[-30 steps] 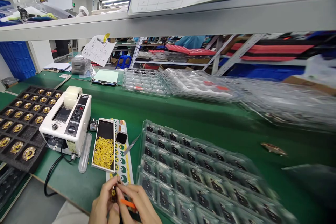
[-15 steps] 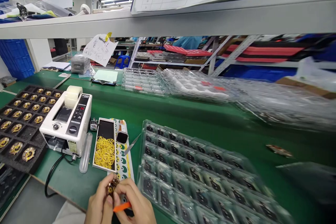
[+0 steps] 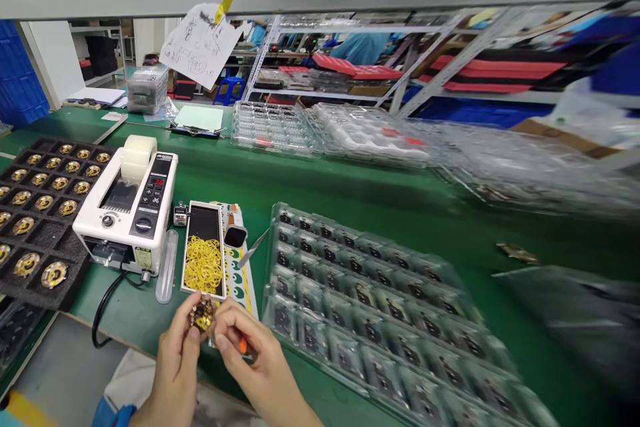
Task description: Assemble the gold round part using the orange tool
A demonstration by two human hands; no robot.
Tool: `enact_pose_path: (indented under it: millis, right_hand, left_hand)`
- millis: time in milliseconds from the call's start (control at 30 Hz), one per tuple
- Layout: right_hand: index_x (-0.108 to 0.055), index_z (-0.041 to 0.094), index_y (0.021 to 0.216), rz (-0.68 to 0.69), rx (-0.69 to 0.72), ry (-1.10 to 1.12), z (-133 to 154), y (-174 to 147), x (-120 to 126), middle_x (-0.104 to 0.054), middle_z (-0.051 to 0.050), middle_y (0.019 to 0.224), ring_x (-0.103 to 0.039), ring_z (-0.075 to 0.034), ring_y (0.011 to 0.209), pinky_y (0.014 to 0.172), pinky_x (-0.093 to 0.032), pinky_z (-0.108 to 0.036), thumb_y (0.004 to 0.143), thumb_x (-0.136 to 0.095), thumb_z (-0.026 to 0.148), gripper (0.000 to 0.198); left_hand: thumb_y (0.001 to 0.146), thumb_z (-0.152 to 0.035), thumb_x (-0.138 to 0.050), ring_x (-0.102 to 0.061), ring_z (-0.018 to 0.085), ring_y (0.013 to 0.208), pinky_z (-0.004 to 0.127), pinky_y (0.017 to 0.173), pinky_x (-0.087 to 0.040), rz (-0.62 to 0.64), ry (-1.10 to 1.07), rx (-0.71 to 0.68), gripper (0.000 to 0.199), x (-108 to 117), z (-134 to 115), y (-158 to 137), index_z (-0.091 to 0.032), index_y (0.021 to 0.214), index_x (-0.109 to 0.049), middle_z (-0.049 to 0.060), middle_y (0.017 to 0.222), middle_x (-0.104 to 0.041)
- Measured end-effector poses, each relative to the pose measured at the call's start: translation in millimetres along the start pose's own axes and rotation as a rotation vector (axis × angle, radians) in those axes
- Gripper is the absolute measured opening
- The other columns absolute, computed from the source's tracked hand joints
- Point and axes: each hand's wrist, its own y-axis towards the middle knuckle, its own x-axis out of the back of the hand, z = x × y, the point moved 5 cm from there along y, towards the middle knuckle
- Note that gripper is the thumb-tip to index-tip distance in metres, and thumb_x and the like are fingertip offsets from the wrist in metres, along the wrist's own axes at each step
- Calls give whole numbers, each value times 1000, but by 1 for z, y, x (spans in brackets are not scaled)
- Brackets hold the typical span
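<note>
My left hand point(image 3: 175, 363) pinches a small round gold-coloured part point(image 3: 201, 315) between thumb and fingers. It looks like the gold rings in the foam tray. Close on its right, my right hand point(image 3: 260, 353) is closed, thumb and index fingertips near the part's edge. An orange stick-like thing point(image 3: 243, 345) shows between its curled fingers; most of it is hidden. Just beyond both hands lies a shallow white-rimmed box point(image 3: 203, 208) holding many thin yellow rings point(image 3: 203, 265). A sheet of yellow and green stickers point(image 3: 237, 277) lies beside that box.
Left stand a tape dispenser point(image 3: 127, 210) and a black foam tray point(image 3: 50, 237) of gold rings. A tally counter point(image 3: 181, 213), clear plastic tube point(image 3: 167, 267), smartwatch-like object point(image 3: 235, 235) and pointed metal blade point(image 3: 254, 248) lie nearby. Right is a clear blister tray point(image 3: 345, 373) of black parts.
The view has tilted down. My hands have drawn slightly apart, and the gold part now sits mainly in my left hand. Less of the orange stick-like thing shows.
</note>
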Motion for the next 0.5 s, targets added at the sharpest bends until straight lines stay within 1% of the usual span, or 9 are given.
enact_pose_path:
  millis: [67, 133, 167, 233, 300, 367, 433, 500]
  right_hand:
    - [-50, 20, 70, 6, -26, 29, 1, 2, 0, -50, 0, 68, -46, -13, 58, 50, -37, -22, 94, -48, 33, 28]
    - [-51, 20, 71, -21, -58, 31, -1, 4, 4, -52, -1, 70, -47, -13, 58, 49, -37, -21, 96, -47, 35, 30]
    - [-54, 20, 72, -45, -67, 1, -2, 5, 6, -53, -1, 71, -49, -13, 58, 49, -38, -21, 96, -48, 35, 29]
    - [-60, 20, 80, -80, -62, -100, -4, 7, 9, -58, -3, 76, -55, -14, 63, 51, -42, -22, 93, -54, 33, 20]
    - [-63, 20, 89, -70, -11, -197, -4, 8, 8, -61, -4, 83, -60, -16, 71, 57, -47, -22, 90, -61, 28, 8]
    - [-62, 20, 89, -32, 56, -251, -3, 7, 2, -62, -3, 83, -62, -15, 73, 62, -48, -23, 90, -60, 22, 3]
    - [-61, 20, 84, 6, 104, -279, -2, 4, -6, -61, -2, 78, -60, -13, 69, 61, -47, -22, 93, -53, 16, 12]
    - [-61, 19, 84, 32, 125, -296, -1, -1, -13, -60, -2, 77, -58, -13, 67, 58, -46, -23, 94, -51, 14, 15]
  left_hand:
    - [92, -56, -51, -51, 30, 128, 36, 106, -46, -27, -21, 36, 58, 2, 0, 3, -14, 132, -56, 14, 137, -56]
    - [91, -56, -54, -54, 30, 125, 38, 104, -49, -27, -97, 55, 59, 3, 1, 6, -14, 132, -56, 14, 134, -59]
    - [90, -56, -54, -55, 31, 124, 39, 102, -50, -20, -139, 59, 59, 3, 1, 7, -14, 132, -56, 14, 133, -59]
    - [90, -55, -55, -57, 31, 122, 39, 100, -52, -18, -178, 69, 58, 5, 1, 8, -15, 132, -56, 14, 134, -59]
    - [90, -53, -55, -56, 30, 123, 38, 100, -52, -28, -145, 73, 56, 7, 0, 7, -16, 131, -57, 13, 136, -57]
    - [92, -51, -54, -55, 30, 124, 36, 101, -50, -30, -75, 69, 52, 10, -1, 7, -16, 131, -58, 13, 135, -57]
    - [94, -48, -52, -55, 29, 123, 35, 101, -49, -23, -13, 53, 50, 11, -2, 6, -15, 131, -58, 13, 135, -58]
    - [95, -45, -48, -55, 28, 123, 34, 102, -48, -15, 22, 37, 48, 12, -2, 7, -15, 132, -57, 12, 134, -59]
